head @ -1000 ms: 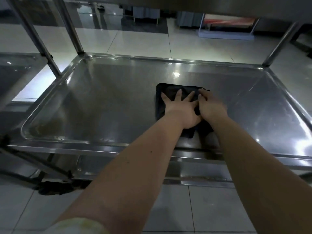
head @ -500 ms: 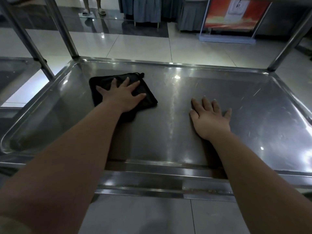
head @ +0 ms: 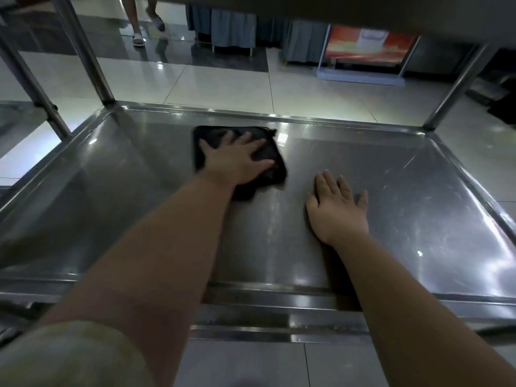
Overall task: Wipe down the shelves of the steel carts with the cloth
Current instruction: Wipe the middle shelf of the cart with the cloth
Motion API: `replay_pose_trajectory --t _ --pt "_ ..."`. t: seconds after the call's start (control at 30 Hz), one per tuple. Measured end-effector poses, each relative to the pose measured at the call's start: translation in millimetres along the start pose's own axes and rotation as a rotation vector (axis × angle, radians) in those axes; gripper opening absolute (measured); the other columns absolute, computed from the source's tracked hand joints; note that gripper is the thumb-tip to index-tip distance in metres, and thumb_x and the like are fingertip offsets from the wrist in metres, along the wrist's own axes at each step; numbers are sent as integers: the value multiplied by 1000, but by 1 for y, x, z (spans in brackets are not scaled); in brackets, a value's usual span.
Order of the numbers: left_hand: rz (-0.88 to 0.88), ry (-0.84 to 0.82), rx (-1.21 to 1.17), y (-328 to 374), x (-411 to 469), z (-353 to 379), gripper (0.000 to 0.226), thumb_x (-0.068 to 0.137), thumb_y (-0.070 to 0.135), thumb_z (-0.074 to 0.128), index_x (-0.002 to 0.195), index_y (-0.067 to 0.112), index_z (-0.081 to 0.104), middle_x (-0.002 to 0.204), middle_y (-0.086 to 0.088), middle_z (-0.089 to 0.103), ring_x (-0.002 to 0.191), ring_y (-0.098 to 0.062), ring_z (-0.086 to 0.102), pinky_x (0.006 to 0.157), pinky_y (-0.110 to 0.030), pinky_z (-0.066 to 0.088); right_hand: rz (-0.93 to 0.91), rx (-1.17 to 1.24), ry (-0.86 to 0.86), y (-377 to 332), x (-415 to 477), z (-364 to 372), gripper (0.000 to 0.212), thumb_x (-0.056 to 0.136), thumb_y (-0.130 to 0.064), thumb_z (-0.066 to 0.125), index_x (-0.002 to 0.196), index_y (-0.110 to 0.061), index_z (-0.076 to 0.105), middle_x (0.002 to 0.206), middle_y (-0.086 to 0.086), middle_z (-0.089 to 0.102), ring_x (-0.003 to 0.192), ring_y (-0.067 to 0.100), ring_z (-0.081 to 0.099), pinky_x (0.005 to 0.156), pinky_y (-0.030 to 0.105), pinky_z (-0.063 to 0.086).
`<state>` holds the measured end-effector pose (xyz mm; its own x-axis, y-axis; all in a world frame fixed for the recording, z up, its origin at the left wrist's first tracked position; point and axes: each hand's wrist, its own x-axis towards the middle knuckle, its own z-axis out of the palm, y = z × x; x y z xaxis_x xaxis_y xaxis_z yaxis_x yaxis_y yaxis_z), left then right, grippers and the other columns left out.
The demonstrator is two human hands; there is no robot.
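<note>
Hands first, from our head camera: our left hand lies flat on the black cloth, fingers spread and straight, pressing it down rather than curling round it. The cloth sits on the steel cart shelf, toward the shelf's far rim and a little left of its middle. Our right hand rests palm down on bare steel near the shelf's middle, fingers straight and slightly apart, holding nothing, close to the cloth but not touching it. Upright posts rise from the shelf's far left corner and far right corner. Beyond the shelf's far rim lie pale floor tiles, with another person's sandalled feet and an orange sign. A pale sleeve shows nearer than the shelf's near rim.
</note>
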<state>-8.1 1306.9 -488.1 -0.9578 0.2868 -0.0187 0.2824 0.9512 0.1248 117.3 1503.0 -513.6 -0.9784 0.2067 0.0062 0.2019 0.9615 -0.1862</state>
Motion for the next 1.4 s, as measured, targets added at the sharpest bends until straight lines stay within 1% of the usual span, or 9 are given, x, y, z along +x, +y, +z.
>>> replay_pose_trajectory --t 0.17,0.3,0.53,0.63,0.77,0.93,1.03,1.2,1.4 --pt "-288 -17 21 -133 -27 -11 73 78 87 21 144 58 14 161 18 3 149 -20 -1 103 -77 -2 10 -27 -19 -5 -2 -1 60 100 -46 14 156 -26 7 163 -10 -1 150 18 -3 116 58 -6" --pt "-329 -47 48 -131 -36 -13 68 81 84 20 144 59 9 161 18 1 149 -24 -2 101 -79 -2 13 -54 -30 -12 -4 -1 60 101 -45 12 156 -23 5 164 -8 -3 150 21 -3 115 60 -5" --pt "123 -30 29 41 -48 10 61 89 72 24 146 55 12 161 16 3 149 -26 -4 98 -78 -8 2 -43 -17 -9 -2 0 58 100 -41 17 156 -24 8 164 -9 0 150 20 -1 115 60 -3" --pt "210 -66 -4 61 -59 11 57 92 67 24 147 55 13 161 16 3 149 -23 -5 102 -75 -9 3 0 -7 -5 0 -2 56 101 -38 20 155 -27 10 163 -11 3 150 17 1 115 59 -3" --pt "143 -30 -12 -12 -81 5 65 83 80 23 144 59 13 160 20 3 149 -16 -4 108 -71 -5 -9 10 -12 -4 1 -4 55 101 -40 23 154 -28 16 163 -11 6 150 18 4 115 59 -1" --pt "-165 1 30 -135 -125 -7 66 79 84 18 141 63 11 159 22 5 149 -17 1 108 -70 2 41 -14 7 -14 -2 -10 52 101 -37 26 152 -26 23 163 -10 11 149 21 8 115 62 3" --pt "-172 15 49 -144 -136 -7 68 77 84 14 141 63 10 160 21 6 149 -19 1 106 -72 2 93 -36 -31 -50 -12 -10 51 101 -36 26 152 -27 21 162 -10 10 149 28 4 109 72 3" --pt "-169 19 22 -138 -140 -8 65 80 83 17 142 62 11 160 21 5 149 -20 0 106 -72 0 -298 -91 -41 -151 -36 12 55 100 -50 21 152 -33 18 163 -6 10 149 28 5 110 67 7" --pt "-71 38 -14 -159 -170 -6 71 72 88 15 139 66 10 159 23 8 149 -16 1 108 -69 -1 -262 -73 -81 -160 -33 23 56 95 -62 13 150 -49 6 163 -14 1 150 27 -3 109 69 -2"
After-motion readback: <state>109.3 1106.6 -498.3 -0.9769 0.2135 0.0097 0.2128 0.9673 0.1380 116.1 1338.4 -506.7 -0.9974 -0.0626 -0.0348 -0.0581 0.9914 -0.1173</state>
